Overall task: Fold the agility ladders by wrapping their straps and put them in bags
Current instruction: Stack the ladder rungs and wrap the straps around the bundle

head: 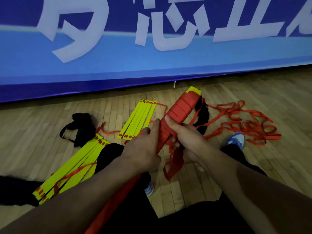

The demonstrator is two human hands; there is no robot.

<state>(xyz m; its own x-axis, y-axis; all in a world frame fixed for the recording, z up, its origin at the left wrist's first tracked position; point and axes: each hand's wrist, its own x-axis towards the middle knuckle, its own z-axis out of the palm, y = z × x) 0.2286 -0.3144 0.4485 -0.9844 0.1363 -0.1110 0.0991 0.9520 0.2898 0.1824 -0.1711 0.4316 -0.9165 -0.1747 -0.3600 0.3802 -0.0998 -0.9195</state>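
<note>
Both hands are on the bundle (179, 112), mid-frame, held up off the floor (253, 98) over our lap. Right hand (189, 141) grips its near end, thumb laid along the red wrap. Left hand (143, 146) sits against the bundle's left side, index finger pointing along it; we can't tell if the other fingers pinch the strap (173, 159) or just steady it.

Bundle is yellow rungs wrapped in red strap almost end to end, only the far yellow tip showing. Loose strap loops hang below the hands, and a long tangle (244, 122) trails off to the right on the floor.

Step in hand, as we read it: finishing the wrap on this ladder. To do it well:
- keep the right grip firm so the rungs don't fan out
- feed strap with tension, each turn just beside the last
- clear the tangle before pulling, or it'll knot
- tuck the tail under a turn so it holds

Two more ladders (138, 119) (70, 169) lie flat on the floor to the left, straps unwrapped. One black bag (79, 127) sits far left; another black piece (202, 114) behind the bundle is probably a bag too. Nothing bagged yet.
</note>
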